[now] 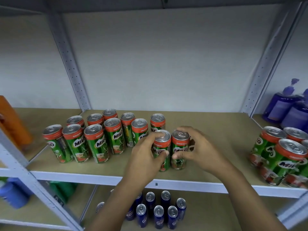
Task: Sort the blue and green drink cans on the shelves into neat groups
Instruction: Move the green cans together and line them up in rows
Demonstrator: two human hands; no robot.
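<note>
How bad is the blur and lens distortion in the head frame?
Head view: wide-angle bowing bends the shelf uprights outward; centre fairly sharp, Milo labels readable on the two cans held by the left hand and right hand; edges smear, notably the right can cluster and purple bottles; lighting soft, no harsh glare.

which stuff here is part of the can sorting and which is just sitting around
Part of the job:
green cans on the upper shelf
two green cans held, one by the left hand, one by the right hand
blue cans on the lower shelf

Just lying about:
purple bottles
orange pack
</note>
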